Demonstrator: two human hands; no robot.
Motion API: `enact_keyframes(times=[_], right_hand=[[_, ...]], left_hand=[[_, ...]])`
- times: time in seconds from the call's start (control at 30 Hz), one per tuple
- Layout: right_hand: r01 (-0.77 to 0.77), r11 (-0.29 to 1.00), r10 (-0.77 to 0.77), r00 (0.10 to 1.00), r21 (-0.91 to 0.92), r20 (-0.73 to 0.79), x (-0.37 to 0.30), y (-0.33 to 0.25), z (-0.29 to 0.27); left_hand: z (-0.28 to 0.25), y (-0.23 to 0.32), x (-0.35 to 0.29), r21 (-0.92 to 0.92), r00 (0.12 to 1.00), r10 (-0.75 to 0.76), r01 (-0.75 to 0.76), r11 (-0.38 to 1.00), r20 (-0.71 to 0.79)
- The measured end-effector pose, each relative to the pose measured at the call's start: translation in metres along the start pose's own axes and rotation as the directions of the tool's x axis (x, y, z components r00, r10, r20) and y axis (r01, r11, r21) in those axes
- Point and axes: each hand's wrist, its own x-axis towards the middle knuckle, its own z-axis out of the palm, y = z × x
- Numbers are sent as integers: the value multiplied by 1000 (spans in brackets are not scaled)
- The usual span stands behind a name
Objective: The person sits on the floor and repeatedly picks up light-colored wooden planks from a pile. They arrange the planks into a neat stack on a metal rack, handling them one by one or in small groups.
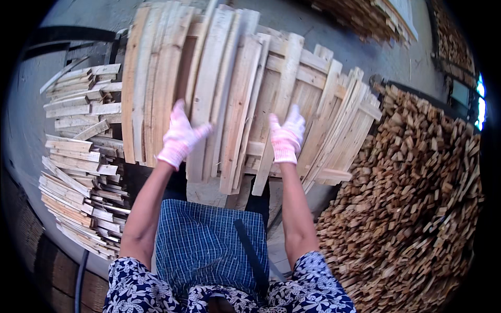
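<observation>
At the right rises a heap of short, blocky wood pieces. Straight ahead, long, flat, grained planks lie side by side, some overlapping; below them, a checked woven apron. Over the planks, the knit-gloved left hand and right hand are open, thumbs spread.

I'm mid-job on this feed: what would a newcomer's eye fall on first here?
Probably the large heap of short wood pieces, which fills much of the right side. Next would come the row of long pale boards across the upper middle, with the left hand and right hand over it in pale pinkish gloves. At the left, stacked slats also stand out.
</observation>
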Motion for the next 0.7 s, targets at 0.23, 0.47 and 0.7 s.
enact_keyframes(times=[0.23, 0.47, 0.7], right_hand=[[56, 949, -57, 998, 309, -6, -14, 43, -32], [-46, 998, 49, 996, 45, -73, 26, 231, -106], [197, 971, -224, 949, -136, -224, 30, 186, -88]], left_hand=[[-13, 15, 44, -178, 979, -180, 195, 965, 97], [30, 47, 18, -219, 997, -58, 47, 975, -43], [33, 49, 6, -109, 997, 4, -13, 994, -81]])
